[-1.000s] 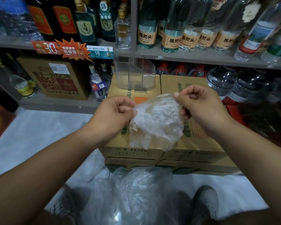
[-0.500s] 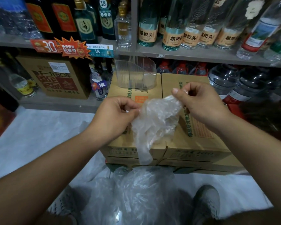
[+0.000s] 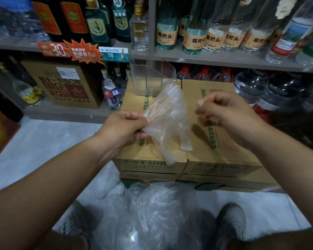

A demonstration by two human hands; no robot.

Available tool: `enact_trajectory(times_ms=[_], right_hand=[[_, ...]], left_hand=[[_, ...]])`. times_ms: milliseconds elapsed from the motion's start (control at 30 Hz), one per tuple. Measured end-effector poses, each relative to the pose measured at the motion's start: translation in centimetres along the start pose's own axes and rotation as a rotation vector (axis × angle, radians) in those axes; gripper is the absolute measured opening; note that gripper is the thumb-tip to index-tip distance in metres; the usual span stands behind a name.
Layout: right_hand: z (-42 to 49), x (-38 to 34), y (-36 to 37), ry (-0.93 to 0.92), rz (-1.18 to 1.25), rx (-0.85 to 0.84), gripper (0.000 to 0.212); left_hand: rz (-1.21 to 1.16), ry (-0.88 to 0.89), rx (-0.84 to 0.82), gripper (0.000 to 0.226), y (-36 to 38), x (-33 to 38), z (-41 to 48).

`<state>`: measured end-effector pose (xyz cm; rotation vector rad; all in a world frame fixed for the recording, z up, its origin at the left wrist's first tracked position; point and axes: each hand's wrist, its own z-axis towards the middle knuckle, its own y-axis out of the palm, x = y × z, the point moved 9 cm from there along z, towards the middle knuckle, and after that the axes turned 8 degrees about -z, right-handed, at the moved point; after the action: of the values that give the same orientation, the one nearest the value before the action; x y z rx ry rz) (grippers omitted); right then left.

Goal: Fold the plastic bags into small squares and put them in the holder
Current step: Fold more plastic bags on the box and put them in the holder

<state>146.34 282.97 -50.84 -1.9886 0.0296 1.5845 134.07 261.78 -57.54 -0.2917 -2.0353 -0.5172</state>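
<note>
A crumpled clear plastic bag [image 3: 167, 120] hangs in the air over two cardboard boxes [image 3: 222, 147]. My left hand [image 3: 123, 129] pinches the bag's left edge between thumb and fingers. To the right of the bag, my right hand [image 3: 224, 114] is a little apart from it, blurred, its fingers curled and holding nothing. The clear plastic holder [image 3: 148, 78] stands at the back of the left box, against the shelf, and looks empty. A heap of more clear bags [image 3: 152, 213] lies low between my knees.
Shelves of glass bottles [image 3: 197, 37] fill the wall behind the boxes, with price tags [image 3: 83, 51] on the shelf edge. A brown carton [image 3: 67, 83] sits on the lower shelf at left, and large water jugs [image 3: 251, 85] at right. My shoes [image 3: 231, 221] rest on the pale floor.
My right hand has let go of the bag's upper right corner and moved off to the right. The bag now hangs from my left hand alone and has swung up and spread.
</note>
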Motion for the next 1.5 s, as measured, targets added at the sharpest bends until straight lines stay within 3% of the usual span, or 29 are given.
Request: enact_trajectory(times_ms=[100, 200, 267, 333, 433, 567, 667, 933, 1100, 1233, 1333, 1433, 1500], right_hand=[[-2.3, 0.6, 3.5, 0.001, -0.249, -0.298, 0.013], [-3.3, 2.1, 6.2, -0.010, -0.379, -0.387, 0.030], [-3.3, 2.9, 7.6, -0.050, -0.423, -0.377, 0.029], [-3.0, 3.2, 8.2, -0.127, -0.534, -0.334, 0.009], [-2.5, 4.1, 7.0, -0.098, -0.580, -0.303, 0.011], [-2.5, 5.0, 4.4, 0.060, -0.320, -0.363, 0.010], [-2.3, 6.1, 2.2, 0.193, -0.106, -0.315, 0.012], [-1.1, 8.3, -0.4, 0.224, -0.470, -0.294, 0.021], [-0.5, 7.2, -1.3, 0.212, -0.672, -0.324, 0.039], [0.5, 6.1, -2.2, 0.216, -0.563, -0.230, 0.048], [1.1, 6.2, -1.0, 0.210, -0.477, -0.231, 0.038], [1.8, 6.2, 0.6, 0.143, -0.468, -0.256, 0.019], [2.3, 6.3, 0.8, 0.134, -0.456, -0.245, 0.010]], left_hand=[[-0.051, -0.028, 0.025, 0.008, -0.5, -0.7, 0.2], [-0.095, -0.038, 0.046, 0.006, -0.5, -1.3, 0.1], [-0.115, -0.034, 0.051, 0.007, -0.4, -1.5, 0.1], [-0.127, -0.031, 0.046, 0.007, -0.5, -1.5, 0.2], [-0.105, -0.014, 0.066, 0.008, -1.3, -1.2, 0.5], [-0.027, 0.030, 0.142, 0.009, -3.4, -0.6, 0.8], [-0.004, 0.027, 0.172, 0.010, -4.6, -0.6, 1.0], [0.410, 0.093, 0.214, 0.010, -5.5, 0.1, 1.1], [0.700, 0.169, 0.210, 0.011, -3.9, 1.4, 0.7], [0.598, 0.278, 0.165, 0.037, -2.7, 2.5, 1.2], [0.534, 0.379, 0.079, 0.052, -1.1, 3.1, 2.0], [0.478, 0.487, 0.002, 0.049, 0.6, 3.8, 2.3], [0.462, 0.531, -0.007, 0.034, 1.3, 4.3, 2.6]])
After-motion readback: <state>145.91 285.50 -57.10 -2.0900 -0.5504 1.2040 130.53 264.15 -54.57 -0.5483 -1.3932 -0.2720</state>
